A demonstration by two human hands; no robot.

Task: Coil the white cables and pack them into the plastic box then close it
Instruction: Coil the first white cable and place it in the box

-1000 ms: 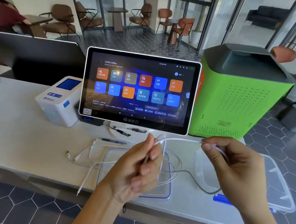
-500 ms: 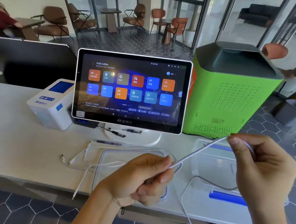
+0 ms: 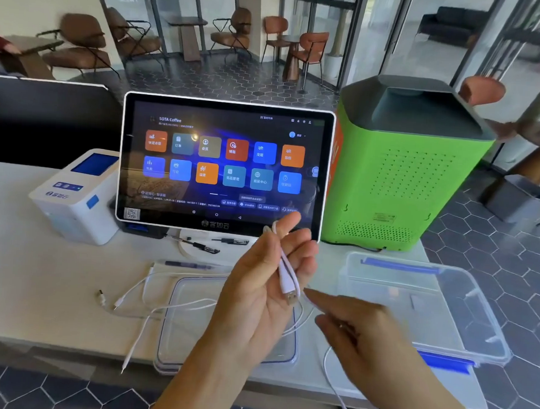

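My left hand [image 3: 263,286] is raised above the counter and grips a white cable [image 3: 285,273] folded over its fingers, the USB plug hanging at the palm. My right hand [image 3: 358,339] is lower and to the right, fingers pinched on the same cable, whose free length drops past the counter edge. More white cables [image 3: 149,295] lie loose on the counter to the left. The clear plastic box [image 3: 446,297] with blue clips stands open at the right. Its clear lid [image 3: 178,331] lies flat under my left hand.
A touchscreen terminal [image 3: 225,166] stands behind the hands, a white receipt printer [image 3: 76,192] to its left and a green machine [image 3: 403,168] to its right. Pens [image 3: 196,245] lie at the terminal's base. The counter edge runs close in front.
My left hand rose and turned palm-up with the cable's plug end folded over it. My right hand dropped from high on the right down toward the left hand, sliding along the cable.
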